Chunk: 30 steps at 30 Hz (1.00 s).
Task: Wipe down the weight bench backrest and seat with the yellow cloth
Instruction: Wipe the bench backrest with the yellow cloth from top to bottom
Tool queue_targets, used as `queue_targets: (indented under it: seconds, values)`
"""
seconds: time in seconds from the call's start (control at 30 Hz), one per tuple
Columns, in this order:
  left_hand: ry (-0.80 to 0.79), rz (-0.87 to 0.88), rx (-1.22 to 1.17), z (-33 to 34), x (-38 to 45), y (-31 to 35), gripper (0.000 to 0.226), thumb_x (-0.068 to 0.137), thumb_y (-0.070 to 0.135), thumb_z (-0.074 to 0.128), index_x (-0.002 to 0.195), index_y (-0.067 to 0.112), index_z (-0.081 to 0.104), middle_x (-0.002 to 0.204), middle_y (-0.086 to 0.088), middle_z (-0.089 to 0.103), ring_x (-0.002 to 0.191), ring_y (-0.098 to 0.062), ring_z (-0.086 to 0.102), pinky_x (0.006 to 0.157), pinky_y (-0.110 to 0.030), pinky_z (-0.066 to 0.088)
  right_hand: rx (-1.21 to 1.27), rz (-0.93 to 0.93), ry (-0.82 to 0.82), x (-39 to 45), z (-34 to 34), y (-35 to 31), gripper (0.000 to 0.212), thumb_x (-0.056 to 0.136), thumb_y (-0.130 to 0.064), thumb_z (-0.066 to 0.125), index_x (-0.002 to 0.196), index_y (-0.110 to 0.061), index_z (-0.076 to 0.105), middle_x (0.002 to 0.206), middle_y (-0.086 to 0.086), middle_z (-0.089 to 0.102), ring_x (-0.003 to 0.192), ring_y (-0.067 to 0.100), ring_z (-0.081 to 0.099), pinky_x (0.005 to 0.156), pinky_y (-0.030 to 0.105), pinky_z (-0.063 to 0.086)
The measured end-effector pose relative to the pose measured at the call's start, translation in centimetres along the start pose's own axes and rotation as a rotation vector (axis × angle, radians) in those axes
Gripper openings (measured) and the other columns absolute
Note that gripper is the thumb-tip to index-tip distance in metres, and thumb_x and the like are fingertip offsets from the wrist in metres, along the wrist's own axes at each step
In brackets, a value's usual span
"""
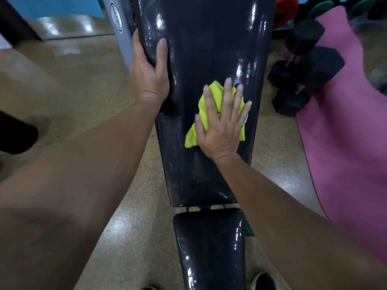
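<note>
We've got our right hand (219, 124) flat on the yellow cloth (211, 116), fingers spread wide and palm pressing it against the glossy black backrest (201, 49); that grip is open, nothing pinched, just weight on the fabric. The cloth sits on the right half of the backrest's lower part, bunched, with a corner poking out past the thumb side and another beyond the little finger. Our left hand (149, 68) is up higher on the backrest's left edge, thumb lying on the top face and the fingers curled round underneath, a closed grip on the padding. Both forearms reach forward, bare. Below, across a narrow gap with small metal brackets, the black seat (209, 248) runs toward us, shiny and uncovered. To the right, black hex dumbbells (303, 65) stand on the speckled floor (73, 84) near the backrest, beside a pink mat (343, 143). A grey frame panel (121, 32) with an oval logo stands just behind our left hand.
</note>
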<state>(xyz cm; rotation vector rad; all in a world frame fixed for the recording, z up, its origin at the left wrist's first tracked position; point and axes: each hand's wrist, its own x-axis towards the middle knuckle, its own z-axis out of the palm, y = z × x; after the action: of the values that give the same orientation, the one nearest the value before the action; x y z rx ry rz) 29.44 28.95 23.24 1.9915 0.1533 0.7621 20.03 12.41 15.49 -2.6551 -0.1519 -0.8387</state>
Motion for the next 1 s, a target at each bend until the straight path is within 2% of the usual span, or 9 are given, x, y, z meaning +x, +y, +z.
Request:
queue_targets:
  seconds: [0.1, 0.27, 0.37, 0.5, 0.67, 0.8, 0.93, 1.0]
  values:
    - [-0.004, -0.017, 0.038, -0.1, -0.1, 0.0, 0.074, 0.098, 0.063, 0.044, 0.151, 0.012, 0.047, 0.136, 0.007, 0.067, 0.124, -0.009, 0.063, 0.106, -0.028, 0.049, -0.03, -0.03, -0.012, -0.2, -0.4, 2.7, 0.064, 0.102, -0.046, 0.049, 0.16, -0.024, 0.035, 0.167, 0.025, 0.022, 0.156, 0.047, 0.014, 0.12, 0.074, 0.013]
    - [0.007, -0.005, 0.02, -0.1, -0.2, 0.0, 0.074, 0.099, 0.059, 0.046, 0.153, 0.009, 0.044, 0.133, 0.005, 0.069, 0.122, -0.009, 0.064, 0.104, -0.026, 0.05, 0.049, 0.196, 0.096, 2.9, -0.9, 0.3, 0.068, 0.097, -0.042, 0.056, 0.159, -0.021, 0.038, 0.167, 0.027, 0.022, 0.155, 0.05, 0.014, 0.12, 0.075, 0.012]
    - [0.006, -0.007, 0.007, -0.1, -0.2, 0.1, 0.076, 0.099, 0.06, 0.045, 0.155, 0.009, 0.043, 0.136, 0.003, 0.068, 0.125, -0.011, 0.063, 0.107, -0.028, 0.049, 0.039, 0.144, 0.088, 2.7, -0.6, -1.2, 0.066, 0.099, -0.044, 0.053, 0.159, -0.02, 0.038, 0.166, 0.026, 0.024, 0.155, 0.051, 0.016, 0.12, 0.074, 0.011]
    - [0.011, -0.027, 0.03, -0.2, -0.3, 0.4, 0.074, 0.098, 0.062, 0.044, 0.152, 0.012, 0.046, 0.13, 0.007, 0.07, 0.12, -0.01, 0.065, 0.104, -0.028, 0.05, 0.013, -0.025, 0.024, 1.0, -0.6, 1.5, 0.062, 0.102, -0.042, 0.05, 0.159, -0.02, 0.038, 0.166, 0.027, 0.026, 0.154, 0.05, 0.018, 0.121, 0.073, 0.012]
    - [0.021, -0.005, 0.0, -0.1, -0.4, 0.1, 0.07, 0.1, 0.057, 0.047, 0.152, 0.01, 0.046, 0.13, 0.007, 0.07, 0.12, -0.007, 0.065, 0.105, -0.026, 0.05, 0.18, 0.139, 0.11, 3.1, -1.2, 1.1, 0.068, 0.102, -0.032, 0.057, 0.159, -0.006, 0.032, 0.165, 0.032, 0.021, 0.154, 0.052, 0.014, 0.123, 0.07, 0.012]
    - [0.02, 0.0, -0.02, -0.2, -0.4, 0.2, 0.068, 0.1, 0.055, 0.049, 0.15, 0.009, 0.048, 0.129, 0.008, 0.07, 0.12, -0.005, 0.065, 0.105, -0.024, 0.049, 0.252, 0.087, 0.144, 3.1, -1.0, 1.0, 0.065, 0.101, -0.036, 0.063, 0.152, -0.006, 0.037, 0.162, 0.037, 0.022, 0.153, 0.052, 0.017, 0.123, 0.066, 0.011]
    - [0.025, -0.026, 0.018, -0.2, -0.4, 0.2, 0.074, 0.098, 0.062, 0.046, 0.153, 0.012, 0.046, 0.135, 0.007, 0.069, 0.125, -0.007, 0.063, 0.108, -0.028, 0.048, 0.075, 0.107, 0.129, 1.8, -1.1, 3.6, 0.063, 0.104, -0.053, 0.043, 0.153, -0.014, 0.046, 0.162, 0.034, 0.026, 0.153, 0.051, 0.021, 0.121, 0.072, 0.016]
    - [0.031, -0.022, 0.022, -0.1, -0.5, 0.1, 0.076, 0.098, 0.063, 0.045, 0.154, 0.012, 0.046, 0.137, 0.006, 0.068, 0.126, -0.008, 0.063, 0.109, -0.029, 0.048, 0.06, 0.148, 0.144, 1.9, -1.1, 3.1, 0.063, 0.104, -0.051, 0.04, 0.155, -0.014, 0.045, 0.162, 0.033, 0.028, 0.152, 0.052, 0.021, 0.121, 0.073, 0.016]
